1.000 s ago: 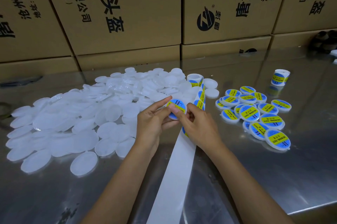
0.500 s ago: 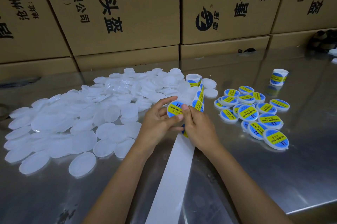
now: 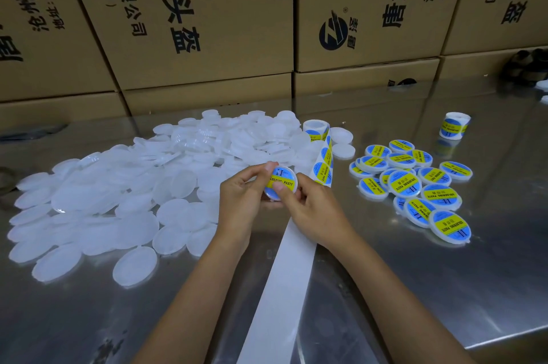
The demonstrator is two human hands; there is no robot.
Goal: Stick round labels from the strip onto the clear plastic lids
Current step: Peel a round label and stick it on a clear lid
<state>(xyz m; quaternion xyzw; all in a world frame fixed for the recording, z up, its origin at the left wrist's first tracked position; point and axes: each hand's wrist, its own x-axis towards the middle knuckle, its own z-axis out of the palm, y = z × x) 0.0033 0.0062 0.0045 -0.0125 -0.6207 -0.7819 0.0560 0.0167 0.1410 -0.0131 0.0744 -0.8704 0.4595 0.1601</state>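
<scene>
Both hands hold one clear lid [image 3: 281, 183] with a blue and yellow round label on it, above the middle of the steel table. My left hand [image 3: 246, 197] grips the lid's left rim, thumb on top. My right hand [image 3: 311, 206] pinches its lower right, thumb pressing on the label. The label strip [image 3: 323, 168] runs from a roll [image 3: 316, 129] toward me, its white emptied backing [image 3: 281, 289] trailing to the near edge. Several unlabelled clear lids [image 3: 118, 191] lie heaped on the left. Several labelled lids [image 3: 415, 185] lie on the right.
A second label roll [image 3: 453, 126] stands at the far right. Stacked cardboard boxes [image 3: 207, 22] wall off the back of the table. The steel table [image 3: 444, 289] has its near right edge at the lower right corner.
The labelled lid has turned in my hands, so its label now faces me squarely. My right thumb has moved onto the label. Both hands stay in the same spot.
</scene>
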